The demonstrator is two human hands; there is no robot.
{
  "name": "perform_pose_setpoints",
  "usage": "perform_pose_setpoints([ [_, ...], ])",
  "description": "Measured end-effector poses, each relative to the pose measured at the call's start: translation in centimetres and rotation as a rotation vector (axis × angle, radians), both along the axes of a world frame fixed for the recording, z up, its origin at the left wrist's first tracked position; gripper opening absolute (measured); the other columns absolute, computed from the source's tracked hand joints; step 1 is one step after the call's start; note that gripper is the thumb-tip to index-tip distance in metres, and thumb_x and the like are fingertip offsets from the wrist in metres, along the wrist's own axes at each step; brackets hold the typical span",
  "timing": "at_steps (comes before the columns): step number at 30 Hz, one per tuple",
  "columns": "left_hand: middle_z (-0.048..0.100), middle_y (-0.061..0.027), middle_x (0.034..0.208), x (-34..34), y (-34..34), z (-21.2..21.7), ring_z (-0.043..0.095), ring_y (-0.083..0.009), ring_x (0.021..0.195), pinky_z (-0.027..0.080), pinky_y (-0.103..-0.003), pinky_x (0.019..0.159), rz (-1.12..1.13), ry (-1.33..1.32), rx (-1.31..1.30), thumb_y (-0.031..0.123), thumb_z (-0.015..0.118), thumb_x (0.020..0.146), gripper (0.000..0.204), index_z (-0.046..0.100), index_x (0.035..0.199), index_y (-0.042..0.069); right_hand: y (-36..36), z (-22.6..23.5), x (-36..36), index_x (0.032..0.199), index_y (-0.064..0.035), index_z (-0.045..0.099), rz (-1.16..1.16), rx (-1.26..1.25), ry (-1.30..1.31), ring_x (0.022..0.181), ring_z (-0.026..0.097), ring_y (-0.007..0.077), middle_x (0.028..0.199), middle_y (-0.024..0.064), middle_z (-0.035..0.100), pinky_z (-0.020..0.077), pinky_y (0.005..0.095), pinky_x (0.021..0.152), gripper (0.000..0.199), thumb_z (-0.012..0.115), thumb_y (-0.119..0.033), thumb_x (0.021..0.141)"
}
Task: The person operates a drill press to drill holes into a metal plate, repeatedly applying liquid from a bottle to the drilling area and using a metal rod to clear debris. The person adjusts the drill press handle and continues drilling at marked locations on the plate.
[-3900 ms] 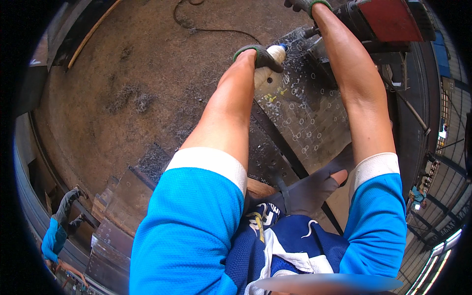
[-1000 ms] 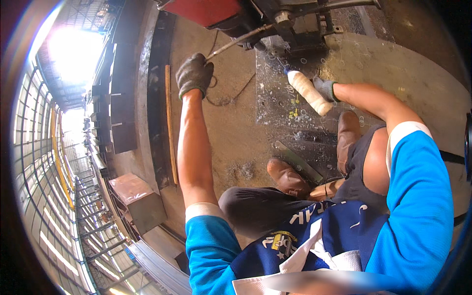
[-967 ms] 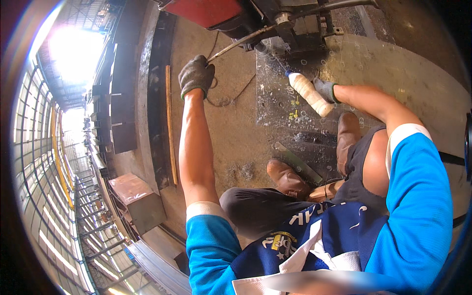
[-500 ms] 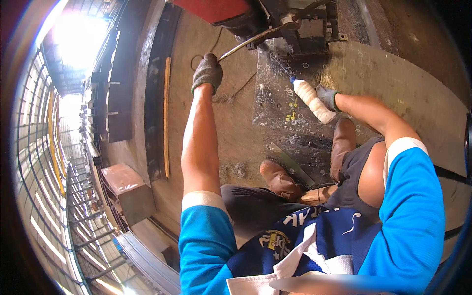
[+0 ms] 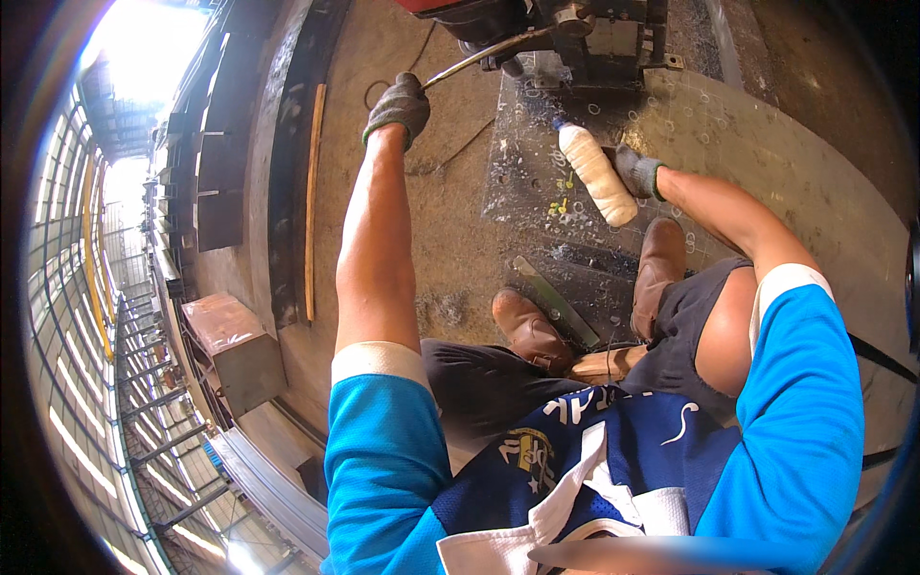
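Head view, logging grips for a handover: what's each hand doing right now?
Left hand: closed on the end of the metal lever.
Right hand: holding the white bottle.

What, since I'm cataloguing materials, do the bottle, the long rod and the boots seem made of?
Bottle: probably plastic, dull off-white, by its ridged body. Rod: likely bare metal, by its bright highlight. Boots: apparently leather, smooth brown, by their soft sheen.

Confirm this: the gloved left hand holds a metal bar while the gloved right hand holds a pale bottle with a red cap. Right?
Not quite: the cap is blue, not red, as the head view shows. The left hand does hold the metal bar, and the right hand the pale bottle.
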State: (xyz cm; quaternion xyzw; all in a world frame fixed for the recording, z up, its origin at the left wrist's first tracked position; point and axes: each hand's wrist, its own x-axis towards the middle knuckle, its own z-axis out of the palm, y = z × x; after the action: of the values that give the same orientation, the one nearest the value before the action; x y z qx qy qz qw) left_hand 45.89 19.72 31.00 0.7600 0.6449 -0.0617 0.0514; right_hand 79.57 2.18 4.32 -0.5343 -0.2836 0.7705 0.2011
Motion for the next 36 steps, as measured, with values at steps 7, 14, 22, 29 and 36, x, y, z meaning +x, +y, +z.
perform_pose_setpoints([
  [7, 0.071, -0.0302, 0.112, -1.1, -0.4, -0.6, 0.068, -0.0470, 0.111, 0.053, -0.053, 0.091, -0.021, -0.003, -0.002, 0.022, 0.054, 0.099, 0.028, 0.059, 0.118, 0.002, -1.4, 2.0, -1.0, 0.124, -0.0060, 0.069, 0.333, 0.512, -0.394, 0.098, 0.066, 0.0250, 0.110, 0.0083, 0.071, 0.0535, 0.0453, 0.088, 0.048, 0.034, -0.036, 0.110],
  [14, 0.070, -0.0303, 0.115, -3.7, -0.8, -1.5, 0.067, -0.0464, 0.113, 0.053, -0.052, 0.093, -0.026, -0.070, 0.028, 0.021, 0.055, 0.098, 0.029, 0.061, 0.120, 0.003, -1.7, 0.9, -2.7, 0.122, -0.0024, 0.063, 0.348, 0.340, -0.674, 0.100, 0.057, 0.0255, 0.115, 0.0158, 0.067, 0.0492, 0.0426, 0.095, 0.051, 0.028, -0.038, 0.110],
  [22, 0.069, -0.0268, 0.122, -6.7, -1.0, -1.5, 0.065, -0.0432, 0.119, 0.053, -0.050, 0.095, 0.025, -0.058, -0.051, 0.021, 0.057, 0.096, 0.030, 0.063, 0.121, 0.005, -3.1, 1.3, -6.6, 0.111, -0.0042, 0.065, 0.162, 0.305, -0.397, 0.094, 0.061, 0.0259, 0.105, 0.0138, 0.069, 0.0534, 0.0436, 0.087, 0.056, 0.024, -0.042, 0.109],
  [29, 0.068, -0.0257, 0.126, -10.6, -2.2, -3.0, 0.064, -0.0420, 0.123, 0.052, -0.051, 0.099, 0.052, -0.074, -0.045, 0.022, 0.055, 0.097, 0.033, 0.061, 0.126, 0.007, -3.8, 2.4, -12.2, 0.112, -0.0129, 0.065, -0.160, -0.109, 0.023, 0.079, 0.065, 0.0224, 0.095, 0.0080, 0.068, 0.0582, 0.0441, 0.080, 0.052, 0.024, -0.044, 0.109],
  [36, 0.064, -0.0246, 0.134, -13.8, -2.7, -4.6, 0.056, -0.0437, 0.133, 0.045, -0.052, 0.107, 0.037, -0.096, -0.090, 0.029, 0.040, 0.105, 0.034, 0.056, 0.124, 0.005, -4.7, 0.2, -16.5, 0.120, -0.0130, 0.066, -0.091, 0.064, -0.082, 0.086, 0.066, 0.0230, 0.102, 0.0062, 0.069, 0.0573, 0.0418, 0.085, 0.057, 0.020, -0.046, 0.110],
])
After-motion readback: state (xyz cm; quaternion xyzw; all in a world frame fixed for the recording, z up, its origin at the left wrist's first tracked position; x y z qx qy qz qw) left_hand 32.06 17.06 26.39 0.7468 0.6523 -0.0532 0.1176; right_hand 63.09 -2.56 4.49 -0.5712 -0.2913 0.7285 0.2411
